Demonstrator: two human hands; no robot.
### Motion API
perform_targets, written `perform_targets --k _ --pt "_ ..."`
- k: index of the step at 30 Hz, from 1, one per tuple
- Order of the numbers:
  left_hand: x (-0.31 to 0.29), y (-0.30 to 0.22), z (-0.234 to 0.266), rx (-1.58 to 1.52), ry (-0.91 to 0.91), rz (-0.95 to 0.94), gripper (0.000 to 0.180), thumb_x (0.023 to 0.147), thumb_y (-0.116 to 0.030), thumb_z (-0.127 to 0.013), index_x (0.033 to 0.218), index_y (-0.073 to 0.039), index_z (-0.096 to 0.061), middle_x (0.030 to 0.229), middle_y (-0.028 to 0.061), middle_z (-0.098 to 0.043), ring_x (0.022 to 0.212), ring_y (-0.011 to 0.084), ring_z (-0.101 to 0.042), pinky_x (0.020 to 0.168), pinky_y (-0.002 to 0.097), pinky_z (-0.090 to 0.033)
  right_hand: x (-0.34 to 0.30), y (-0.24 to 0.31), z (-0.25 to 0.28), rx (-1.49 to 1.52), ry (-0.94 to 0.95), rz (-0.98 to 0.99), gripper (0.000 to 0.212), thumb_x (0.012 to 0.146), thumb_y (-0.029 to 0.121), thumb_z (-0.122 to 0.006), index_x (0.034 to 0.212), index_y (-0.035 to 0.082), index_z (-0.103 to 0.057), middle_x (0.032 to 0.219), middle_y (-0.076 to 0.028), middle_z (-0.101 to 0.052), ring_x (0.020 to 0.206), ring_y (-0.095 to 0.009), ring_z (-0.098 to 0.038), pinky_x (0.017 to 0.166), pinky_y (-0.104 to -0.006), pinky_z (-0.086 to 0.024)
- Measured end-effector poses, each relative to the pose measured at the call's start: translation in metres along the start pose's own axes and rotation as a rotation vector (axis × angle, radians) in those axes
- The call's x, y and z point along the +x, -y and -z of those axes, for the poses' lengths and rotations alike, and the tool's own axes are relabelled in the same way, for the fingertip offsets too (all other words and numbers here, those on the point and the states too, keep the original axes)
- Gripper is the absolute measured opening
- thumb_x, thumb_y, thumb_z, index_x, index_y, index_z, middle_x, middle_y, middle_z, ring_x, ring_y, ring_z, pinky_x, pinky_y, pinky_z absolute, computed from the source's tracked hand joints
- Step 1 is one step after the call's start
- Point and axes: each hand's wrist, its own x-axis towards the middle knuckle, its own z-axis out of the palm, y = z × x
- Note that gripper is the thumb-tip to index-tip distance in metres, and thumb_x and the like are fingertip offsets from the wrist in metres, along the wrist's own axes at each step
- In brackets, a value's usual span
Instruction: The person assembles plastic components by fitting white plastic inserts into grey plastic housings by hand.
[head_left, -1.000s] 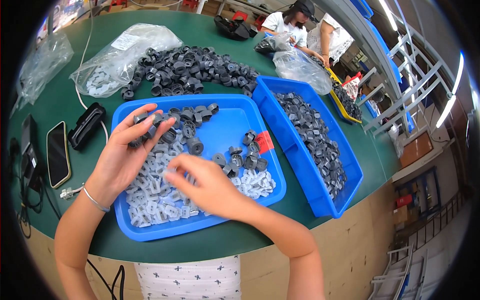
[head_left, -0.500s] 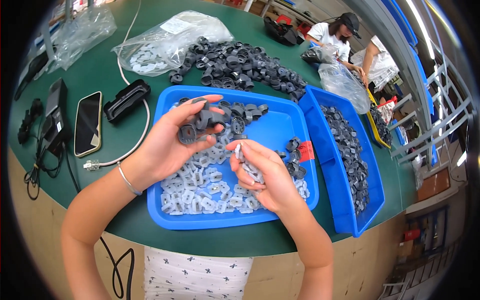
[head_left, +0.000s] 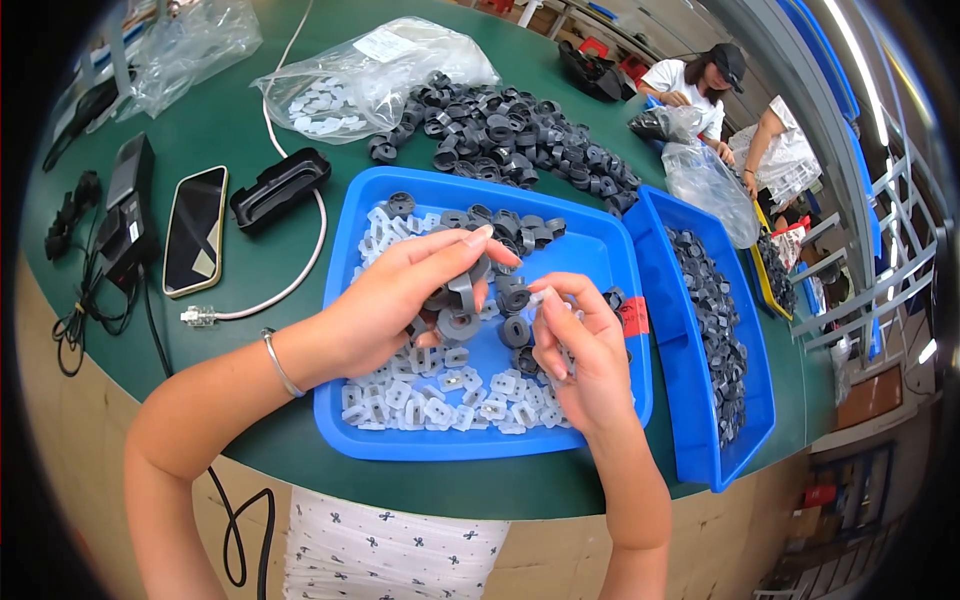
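Holding gray rings [head_left: 459,325], left fingers [head_left: 478,239] face right fingers [head_left: 574,288] pinching a white piece [head_left: 540,297]; loose white pieces [head_left: 415,408] remain beneath both.

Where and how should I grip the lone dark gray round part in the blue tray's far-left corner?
I'd pinch the dark gray round part by opposite sides of its curved outer wall, coming down from above. Its round end seems to face up, and it sits apart from the gray cluster to its right; white pieces crowd its near side.
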Motion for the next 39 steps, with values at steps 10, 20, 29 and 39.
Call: perform_targets --k 10,20,29,39 --pt "-0.003 0.004 -0.003 0.034 0.058 0.067 0.036 0.095 -0.035 -0.044 0.118 -0.01 -0.056 0.086 -0.0013 -0.056 0.067 0.0031 -0.049 0.042 0.0183 -0.033 -0.006 0.007 -0.003 -0.057 0.001 0.03 0.019 0.09 0.015 -0.058 0.104 0.003 -0.057 0.083 -0.006 -0.059 0.053 -0.002 -0.04 0.048 -0.0162 -0.03" --pt "-0.003 0.022 -0.005 0.866 -0.019 -0.643 0.04 0.074 -0.014 -0.074 0.109 -0.004 -0.058 0.095 0.0086 -0.059 0.084 0.0191 -0.058 0.073 0.0287 -0.047 -0.011 0.01 0.001 -0.208 0.015 0.133 0.013 0.087 0.006 -0.061 0.098 0.002 -0.056 0.079 -0.005 -0.06 0.059 -0.003 -0.046 0.052 -0.0165 -0.036" --pt "-0.006 0.028 -0.004 0.867 0.01 -0.774 0.039 0.072 -0.01 -0.075 0.107 -0.002 -0.058 0.093 0.0103 -0.06 0.079 0.0229 -0.059 0.068 0.0309 -0.047 -0.01 0.014 -0.001 -0.841 0.164 0.525 0.015 0.082 0.001 -0.063 0.096 -0.002 -0.062 0.088 -0.008 -0.061 0.076 -0.012 -0.056 0.067 -0.0237 -0.045" --pt "-0.008 0.033 -0.007 0.972 0.007 -0.824 0.041 0.07 -0.009 -0.076 0.106 -0.001 -0.058 0.088 0.0104 -0.061 0.072 0.0242 -0.06 0.059 0.0295 -0.049 -0.015 0.011 -0.002 -0.784 0.061 0.51 0.011 0.078 -0.002 -0.067 0.087 -0.001 -0.061 0.084 -0.01 -0.062 0.077 -0.015 -0.06 0.068 -0.0252 -0.047"
